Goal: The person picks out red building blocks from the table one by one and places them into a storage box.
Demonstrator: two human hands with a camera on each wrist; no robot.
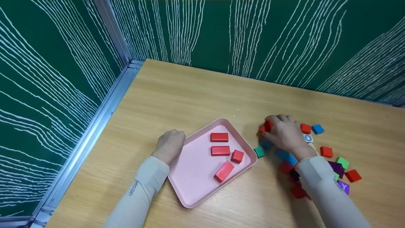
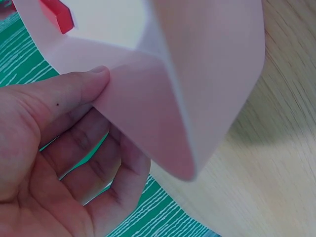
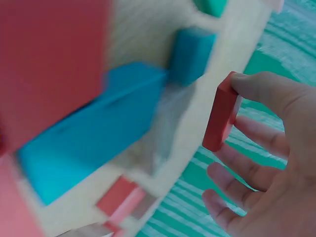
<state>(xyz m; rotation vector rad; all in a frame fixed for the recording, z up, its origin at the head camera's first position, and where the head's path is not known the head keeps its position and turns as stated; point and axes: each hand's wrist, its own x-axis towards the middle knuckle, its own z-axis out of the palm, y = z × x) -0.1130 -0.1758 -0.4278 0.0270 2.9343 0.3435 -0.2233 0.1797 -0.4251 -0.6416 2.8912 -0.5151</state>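
Note:
The pink tray [image 1: 193, 190] lies on the table at an angle, with several red blocks [image 1: 219, 137] in its right half. My left hand [image 1: 169, 145] grips the tray's left side; the left wrist view shows the thumb over the inside of the wall and curled fingers outside it. Above the right-hand pile, my right hand [image 1: 285, 134] pinches a red block [image 3: 220, 113] between thumb and fingertips. Directly below that hand are blue blocks [image 3: 94, 133], partly covered by it in the head view.
A loose pile of coloured blocks spreads around the right forearm, including a purple block [image 1: 343, 186], a light green block [image 1: 342, 162] and a blue block [image 1: 317, 129]. One green block [image 1: 259, 152] sits by the tray's right corner. Green panels [image 1: 215, 38] border the table's back and left.

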